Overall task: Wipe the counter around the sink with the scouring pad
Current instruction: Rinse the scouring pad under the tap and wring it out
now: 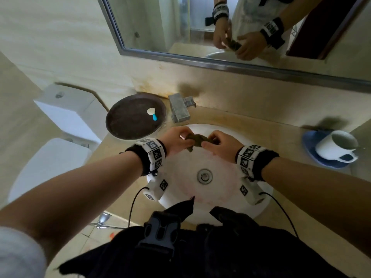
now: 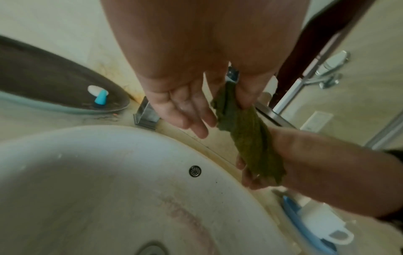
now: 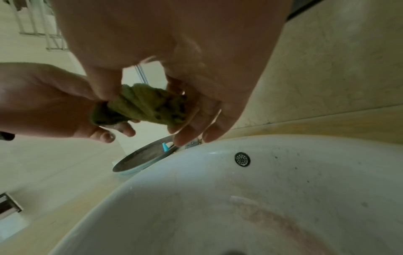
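Note:
A dark green scouring pad (image 1: 197, 140) is twisted into a roll and held in the air over the back of the white sink (image 1: 180, 189). My left hand (image 1: 177, 140) pinches its left end and my right hand (image 1: 217, 144) grips its right end. In the left wrist view the pad (image 2: 246, 132) hangs from thumb and forefinger while the other fingers (image 2: 191, 117) stay straight. In the right wrist view the pad (image 3: 144, 105) sits between thumb and fingers of my right hand (image 3: 152, 96). The beige counter (image 1: 267, 129) rings the sink.
A metal faucet (image 1: 178, 109) stands behind the sink. A dark round tray (image 1: 128, 125) with a small white-and-blue item (image 1: 152, 114) lies at the back left. A white mug (image 1: 337, 147) on a blue saucer (image 1: 310, 149) sits right. A toilet (image 1: 60, 137) is left, a mirror (image 1: 220, 27) above.

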`<state>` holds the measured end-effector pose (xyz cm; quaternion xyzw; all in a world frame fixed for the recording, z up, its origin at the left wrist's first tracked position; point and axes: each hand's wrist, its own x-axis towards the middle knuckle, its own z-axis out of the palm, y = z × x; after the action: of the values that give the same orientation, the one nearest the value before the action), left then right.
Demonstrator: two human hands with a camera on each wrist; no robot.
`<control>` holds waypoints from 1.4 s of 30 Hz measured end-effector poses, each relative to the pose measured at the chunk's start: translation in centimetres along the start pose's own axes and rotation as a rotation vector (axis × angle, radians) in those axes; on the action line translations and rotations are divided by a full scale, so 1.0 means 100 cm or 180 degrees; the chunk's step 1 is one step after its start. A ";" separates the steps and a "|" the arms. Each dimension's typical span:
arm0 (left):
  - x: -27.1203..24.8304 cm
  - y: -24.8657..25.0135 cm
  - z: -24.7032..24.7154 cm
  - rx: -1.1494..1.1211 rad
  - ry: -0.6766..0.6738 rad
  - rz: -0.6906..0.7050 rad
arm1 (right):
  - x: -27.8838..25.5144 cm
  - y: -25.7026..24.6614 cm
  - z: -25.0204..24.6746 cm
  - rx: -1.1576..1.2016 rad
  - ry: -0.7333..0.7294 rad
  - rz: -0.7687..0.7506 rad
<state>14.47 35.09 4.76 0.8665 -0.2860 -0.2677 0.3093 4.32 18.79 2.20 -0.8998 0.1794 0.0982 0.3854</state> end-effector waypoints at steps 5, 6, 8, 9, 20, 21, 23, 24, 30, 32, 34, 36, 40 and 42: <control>-0.002 -0.008 -0.011 -0.1225 -0.0122 -0.0376 | 0.002 -0.010 0.005 -0.0486 -0.0132 -0.0311; -0.001 -0.010 -0.013 -0.1242 -0.0152 -0.0347 | 0.003 -0.013 0.007 -0.0438 -0.0126 -0.0275; 0.002 -0.016 -0.018 -0.1227 -0.0156 -0.0295 | 0.005 -0.018 0.010 -0.0287 -0.0075 -0.0261; 0.004 -0.018 -0.021 -0.1257 -0.0170 -0.0297 | 0.006 -0.022 0.012 -0.0289 -0.0031 -0.0290; 0.009 -0.080 -0.071 -0.0745 0.0146 0.0068 | 0.036 -0.094 0.050 -0.0038 0.0665 -0.0382; 0.009 -0.089 -0.076 -0.0701 0.0224 0.0104 | 0.042 -0.104 0.058 -0.0019 0.0729 -0.0318; 0.011 -0.108 -0.086 -0.0544 0.0384 0.0232 | 0.054 -0.120 0.072 0.0065 0.0837 -0.0027; 0.011 -0.118 -0.093 -0.0464 0.0449 0.0280 | 0.061 -0.127 0.080 0.0122 0.0829 0.0123; 0.027 -0.184 -0.138 -0.0273 0.0725 0.0129 | 0.113 -0.168 0.122 0.0178 0.0649 0.0519; 0.038 -0.202 -0.150 -0.0263 0.0828 0.0089 | 0.135 -0.180 0.132 0.0127 0.0643 0.0583; 0.051 -0.216 -0.157 -0.0328 0.0825 -0.0018 | 0.156 -0.189 0.140 0.0048 0.0663 0.0713; 0.067 -0.230 -0.163 -0.0366 0.0794 -0.0130 | 0.178 -0.190 0.148 -0.0025 0.0631 0.0895; 0.101 -0.253 -0.167 -0.0201 0.0548 -0.0279 | 0.211 -0.191 0.162 -0.0212 0.0305 0.1204; 0.111 -0.260 -0.164 0.0177 0.0277 -0.0329 | 0.217 -0.192 0.166 -0.0330 0.0136 0.1256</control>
<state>41.21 50.80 -5.44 0.8992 -0.2345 -0.2375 0.2830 31.28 37.80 -3.31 -0.8677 0.3550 0.1619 0.3080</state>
